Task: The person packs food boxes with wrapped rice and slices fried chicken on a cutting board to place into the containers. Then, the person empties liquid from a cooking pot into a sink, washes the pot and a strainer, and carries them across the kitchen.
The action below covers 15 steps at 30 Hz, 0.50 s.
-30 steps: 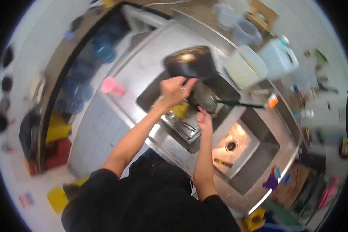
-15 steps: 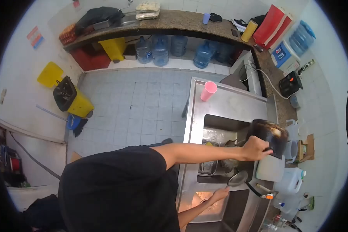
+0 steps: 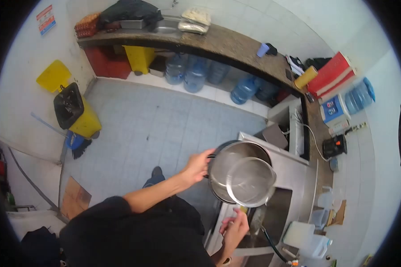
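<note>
My left hand [image 3: 198, 168] is closed round the side handle of a metal pot [image 3: 218, 178], tilted so that its inside shows. A round metal strainer [image 3: 251, 182] overlaps the pot's mouth and hides part of it. Just below, my right hand [image 3: 236, 226] has its fingers curled at the strainer's handle side, though the handle itself is mostly covered. Beneath both is the steel sink [image 3: 278, 213], with a dark hose [image 3: 274, 244] reaching into it. Other items in the basin are largely hidden.
White plastic jugs [image 3: 314, 246] stand along the sink's right side. A stone counter [image 3: 236, 42] runs across the back, with blue water bottles [image 3: 196, 75] underneath. On the left are a yellow bin [image 3: 87, 118] and a blue dustpan [image 3: 75, 141].
My left hand has brought the pot from over the sink's far side back toward me. The strainer has risen from the sink to the pot's mouth. The head view has turned and shifted.
</note>
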Each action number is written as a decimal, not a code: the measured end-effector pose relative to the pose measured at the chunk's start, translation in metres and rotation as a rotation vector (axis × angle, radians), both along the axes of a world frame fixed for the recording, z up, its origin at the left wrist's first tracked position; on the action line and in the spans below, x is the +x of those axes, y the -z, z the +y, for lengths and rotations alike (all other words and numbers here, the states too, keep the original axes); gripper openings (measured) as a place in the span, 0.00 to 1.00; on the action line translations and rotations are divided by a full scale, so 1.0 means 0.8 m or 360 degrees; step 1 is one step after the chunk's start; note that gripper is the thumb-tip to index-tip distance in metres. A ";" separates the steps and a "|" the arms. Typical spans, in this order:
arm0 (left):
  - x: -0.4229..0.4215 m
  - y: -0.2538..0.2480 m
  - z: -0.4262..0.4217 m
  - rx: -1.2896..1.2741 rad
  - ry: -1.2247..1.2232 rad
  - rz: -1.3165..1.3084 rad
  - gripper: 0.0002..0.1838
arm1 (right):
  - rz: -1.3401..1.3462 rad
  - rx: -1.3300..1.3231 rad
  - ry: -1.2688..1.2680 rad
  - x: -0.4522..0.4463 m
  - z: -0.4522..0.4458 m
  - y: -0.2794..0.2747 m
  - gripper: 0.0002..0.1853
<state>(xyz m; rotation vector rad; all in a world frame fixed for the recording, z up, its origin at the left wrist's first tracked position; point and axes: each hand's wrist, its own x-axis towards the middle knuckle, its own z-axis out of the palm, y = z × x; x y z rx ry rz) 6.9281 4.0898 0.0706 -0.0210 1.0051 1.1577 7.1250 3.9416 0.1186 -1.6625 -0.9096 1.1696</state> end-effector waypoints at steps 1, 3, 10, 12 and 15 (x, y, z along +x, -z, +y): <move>-0.047 0.009 0.008 -0.0025 -0.0134 -0.0030 0.19 | 0.0051 -0.0072 -0.0125 -0.039 0.035 0.007 0.17; -0.137 0.031 0.025 -0.0046 -0.0281 -0.0056 0.20 | -0.0048 -0.0136 -0.0532 -0.118 0.099 0.010 0.23; -0.402 0.089 0.101 -0.0051 -0.1109 -0.0180 0.19 | -0.0047 -0.0024 -0.1094 -0.319 0.281 0.033 0.30; -0.464 0.099 0.146 -0.0088 -0.1238 -0.0212 0.20 | -0.0071 -0.0046 -0.1149 -0.339 0.326 0.044 0.30; -0.565 0.166 0.233 0.0083 -0.1320 -0.0168 0.20 | -0.0234 -0.0140 -0.1147 -0.357 0.407 0.069 0.29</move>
